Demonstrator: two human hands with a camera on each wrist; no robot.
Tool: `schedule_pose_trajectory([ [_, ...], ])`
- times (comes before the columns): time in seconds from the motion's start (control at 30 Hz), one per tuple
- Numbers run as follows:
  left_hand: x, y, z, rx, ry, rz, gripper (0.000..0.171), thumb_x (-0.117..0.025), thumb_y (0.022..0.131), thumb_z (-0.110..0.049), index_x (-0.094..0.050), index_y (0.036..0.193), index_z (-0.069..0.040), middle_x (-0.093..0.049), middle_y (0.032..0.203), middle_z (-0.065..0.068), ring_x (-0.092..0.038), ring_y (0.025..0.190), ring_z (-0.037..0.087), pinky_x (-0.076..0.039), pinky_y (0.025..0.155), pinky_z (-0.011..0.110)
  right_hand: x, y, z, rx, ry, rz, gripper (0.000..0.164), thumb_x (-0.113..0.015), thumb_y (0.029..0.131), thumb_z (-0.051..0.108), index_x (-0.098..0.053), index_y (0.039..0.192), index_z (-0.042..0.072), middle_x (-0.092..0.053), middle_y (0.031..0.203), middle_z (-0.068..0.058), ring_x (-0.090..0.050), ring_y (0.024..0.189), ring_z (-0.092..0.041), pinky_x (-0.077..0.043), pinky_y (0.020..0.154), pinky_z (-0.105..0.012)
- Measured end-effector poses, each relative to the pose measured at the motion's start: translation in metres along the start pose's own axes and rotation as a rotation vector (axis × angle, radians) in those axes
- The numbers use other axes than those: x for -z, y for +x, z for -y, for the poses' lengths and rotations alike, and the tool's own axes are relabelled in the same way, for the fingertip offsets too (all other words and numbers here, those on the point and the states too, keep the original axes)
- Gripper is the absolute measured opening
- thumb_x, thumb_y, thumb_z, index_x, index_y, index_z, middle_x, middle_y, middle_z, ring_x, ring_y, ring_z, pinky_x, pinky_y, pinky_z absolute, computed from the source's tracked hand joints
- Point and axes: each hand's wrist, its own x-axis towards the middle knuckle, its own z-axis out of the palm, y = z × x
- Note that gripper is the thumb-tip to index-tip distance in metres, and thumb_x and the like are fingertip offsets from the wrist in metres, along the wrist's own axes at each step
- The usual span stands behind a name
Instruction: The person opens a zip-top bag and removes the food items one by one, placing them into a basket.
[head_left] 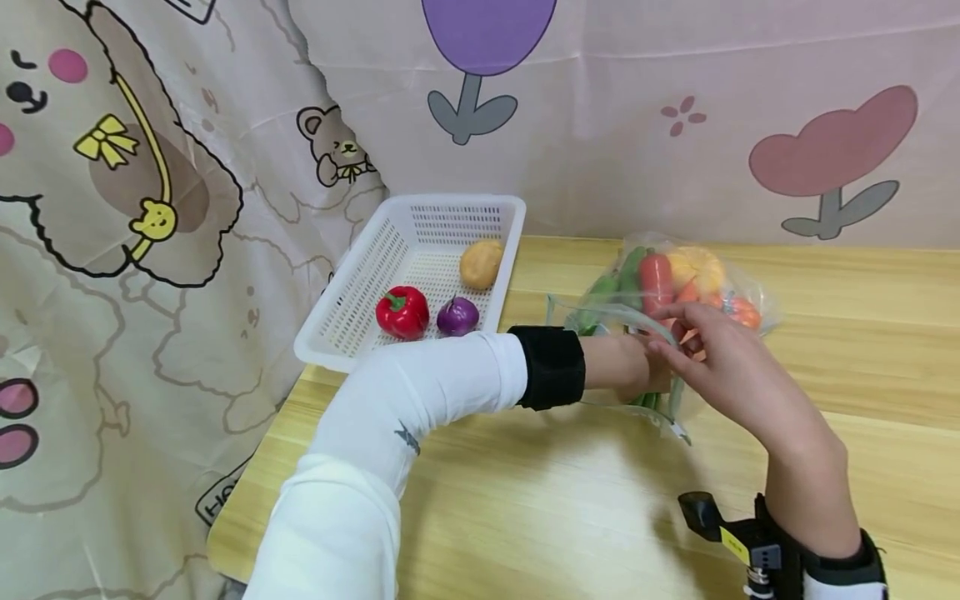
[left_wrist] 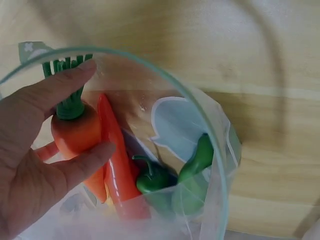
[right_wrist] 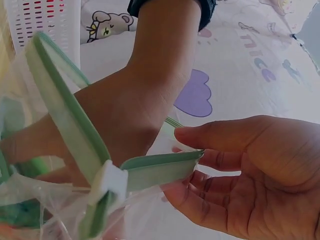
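A clear zip bag (head_left: 765,304) with a green-edged mouth lies on its side, full of toy vegetables. My left hand (left_wrist: 40,145) reaches inside its mouth. There it holds an orange carrot (left_wrist: 75,132) with green stems, the thumb in front and a finger passing behind. Beside the carrot lie a red chili pepper (left_wrist: 117,160), a green pepper (left_wrist: 152,182) and another green vegetable (left_wrist: 197,160). With thumb and fingers, my right hand (right_wrist: 240,175) pinches the bag's rim near its white slider (right_wrist: 110,177). In the head view, the bag's rim and right hand partly hide the left fingers.
A white perforated basket (head_left: 341,287) stands at the left of the wooden table (head_left: 480,500). In it lie a red bell pepper (head_left: 402,312), a purple onion (head_left: 457,317) and a potato (head_left: 481,264). A printed curtain (head_left: 600,150) hangs behind the table and along its left side.
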Motion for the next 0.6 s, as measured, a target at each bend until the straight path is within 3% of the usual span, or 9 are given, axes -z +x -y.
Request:
schedule_pose_trajectory([
  [0.07, 0.011, -0.024, -0.001, 0.009, -0.047, 0.042, 0.041, -0.046, 0.093, -0.030, -0.040, 0.133, -0.030, -0.043, 0.125, -0.012, -0.037, 0.106, 0.008, -0.033, 0.090, 0.023, 0.000, 0.000, 0.000, -0.004, 0.002, 0.006, 0.041, -0.061, 0.090, 0.015, -0.050, 0.124, -0.004, -0.056, 0.091, -0.016, -0.060, 0.082, -0.029, -0.043, 0.057, -0.026],
  [0.13, 0.016, -0.045, 0.000, 0.024, -0.162, 0.049, 0.033, -0.046, 0.092, -0.028, -0.045, 0.125, -0.028, -0.045, 0.115, -0.012, -0.039, 0.098, 0.006, -0.034, 0.082, 0.020, 0.000, 0.000, 0.000, -0.003, 0.005, 0.002, 0.040, -0.061, 0.090, 0.015, -0.050, 0.123, -0.004, -0.057, 0.090, -0.016, -0.059, 0.082, -0.029, -0.043, 0.056, -0.026],
  [0.23, 0.014, -0.061, 0.001, 0.037, -0.304, 0.007, 0.027, -0.042, 0.092, -0.031, -0.051, 0.118, -0.027, -0.048, 0.111, -0.011, -0.042, 0.091, 0.006, -0.034, 0.078, 0.019, 0.000, 0.000, -0.001, 0.012, -0.002, -0.022, 0.039, -0.061, 0.090, 0.014, -0.050, 0.122, -0.005, -0.059, 0.088, -0.016, -0.059, 0.080, -0.027, -0.042, 0.054, -0.023],
  [0.3, 0.008, -0.065, 0.002, 0.024, -0.300, -0.067, 0.029, -0.040, 0.094, -0.033, -0.055, 0.117, -0.024, -0.053, 0.115, -0.010, -0.047, 0.093, 0.007, -0.037, 0.083, 0.020, 0.000, -0.001, -0.001, 0.022, -0.005, -0.037, 0.038, -0.062, 0.089, 0.014, -0.051, 0.120, -0.005, -0.059, 0.086, -0.015, -0.059, 0.078, -0.026, -0.042, 0.054, -0.022],
  [0.37, 0.003, -0.067, 0.004, 0.014, -0.220, -0.144, 0.032, -0.036, 0.099, -0.032, -0.057, 0.121, -0.022, -0.055, 0.123, -0.007, -0.050, 0.101, 0.009, -0.038, 0.091, 0.022, 0.000, -0.001, -0.001, 0.028, -0.005, -0.037, 0.037, -0.062, 0.089, 0.013, -0.052, 0.121, -0.004, -0.059, 0.087, -0.015, -0.059, 0.078, -0.025, -0.042, 0.054, -0.023],
  [0.47, -0.005, -0.066, 0.006, 0.031, -0.151, -0.289, 0.034, -0.034, 0.101, -0.026, -0.054, 0.127, -0.016, -0.051, 0.134, -0.003, -0.047, 0.117, 0.010, -0.033, 0.104, 0.024, 0.001, -0.001, -0.001, 0.024, -0.002, -0.027, 0.037, -0.061, 0.089, 0.013, -0.052, 0.121, -0.003, -0.061, 0.090, -0.015, -0.060, 0.078, -0.026, -0.043, 0.055, -0.023],
  [0.6, -0.010, -0.061, 0.008, 0.078, -0.242, -0.380, 0.037, -0.032, 0.102, -0.025, -0.042, 0.136, -0.014, -0.042, 0.141, -0.003, -0.040, 0.123, 0.007, -0.028, 0.107, 0.019, 0.002, -0.001, 0.000, 0.027, -0.006, -0.027, 0.037, -0.061, 0.089, 0.011, -0.052, 0.122, -0.003, -0.061, 0.091, -0.014, -0.061, 0.078, -0.026, -0.044, 0.054, -0.022],
])
